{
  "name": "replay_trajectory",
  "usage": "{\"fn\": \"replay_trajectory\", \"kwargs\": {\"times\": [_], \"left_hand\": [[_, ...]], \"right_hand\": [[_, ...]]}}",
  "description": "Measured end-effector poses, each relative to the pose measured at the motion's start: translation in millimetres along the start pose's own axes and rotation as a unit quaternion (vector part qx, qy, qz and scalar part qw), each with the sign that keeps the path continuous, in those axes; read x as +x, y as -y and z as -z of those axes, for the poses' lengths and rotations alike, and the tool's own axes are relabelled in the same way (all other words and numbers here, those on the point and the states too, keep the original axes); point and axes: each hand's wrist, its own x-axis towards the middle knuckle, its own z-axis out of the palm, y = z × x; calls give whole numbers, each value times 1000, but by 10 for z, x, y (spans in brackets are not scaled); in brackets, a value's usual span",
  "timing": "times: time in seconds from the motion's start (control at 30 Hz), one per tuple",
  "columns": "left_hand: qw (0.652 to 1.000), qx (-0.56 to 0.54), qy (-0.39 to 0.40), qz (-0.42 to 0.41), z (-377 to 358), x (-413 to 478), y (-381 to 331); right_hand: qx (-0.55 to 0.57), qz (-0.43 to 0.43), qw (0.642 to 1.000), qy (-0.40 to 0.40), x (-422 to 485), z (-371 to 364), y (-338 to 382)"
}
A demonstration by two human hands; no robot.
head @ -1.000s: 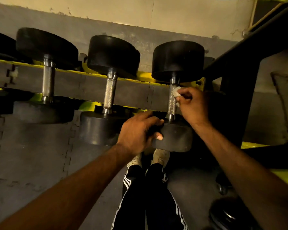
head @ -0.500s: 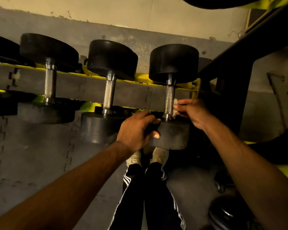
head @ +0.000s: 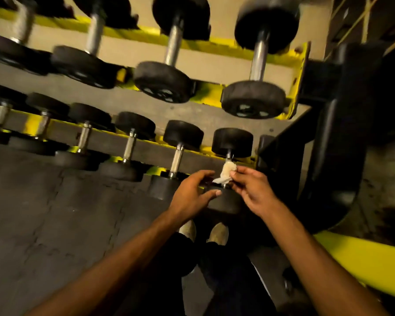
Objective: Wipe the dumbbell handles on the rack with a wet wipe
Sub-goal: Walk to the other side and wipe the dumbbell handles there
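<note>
Compare with the view half a second earlier: find the left hand (head: 192, 192) lifted off the near black rubber head (head: 224, 202) of the rightmost black-ended, steel-handled dumbbell (head: 232, 142) on the lower tier, fingers now straightened and loosely spread, gripping nothing. Note the right hand (head: 253, 188) drawn slightly back from the knurled steel handle (head: 229, 156), thumb and fingertips still pinching the crumpled white wet wipe (head: 225, 171). Note also the wider view, now taking in both tiers of the yellow steel rack (head: 302, 71). Read the change as the probable end of the stroke on this handle: bracing released and wipe brought within reach of both hands, perhaps for refolding or for transfer to the neighbouring dumbbell (head: 177, 158) on the left. Treat this as judgement only. Locate the wipe directly in front of the rightmost handle, between the far and near heads, bunched above the right fingertips with a loose tail trailing down-left toward the left fingers. Record contact between wipe and handle as impossible to confirm; likewise contact between the left fingers and the tail. Assume nothing about the other handles on either tier: no visible evidence of wiping either way.
</note>
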Motion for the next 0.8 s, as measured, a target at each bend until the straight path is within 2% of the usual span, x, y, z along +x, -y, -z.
{"fn": "replay_trajectory", "kwargs": {"times": [0.1,0.3,0.6,0.67,0.8], "left_hand": [[999,-41,-34,-2,232,-507,-385],[980,-156,-126,-20,653,-1109,-953],[960,-183,-197,-77,1193,-1921,-1274],[955,-193,-214,-66,1295,-2117,-1216],[942,-211,-256,-54,1605,-2533,-1037]], "right_hand": [[-14,13,998,60,-644,-142,93],[-4,39,991,128,-1421,-417,406],[-81,40,973,214,-2336,-976,408],[-102,40,963,245,-2516,-1080,316],[-160,62,918,358,-2898,-1373,174]]}}
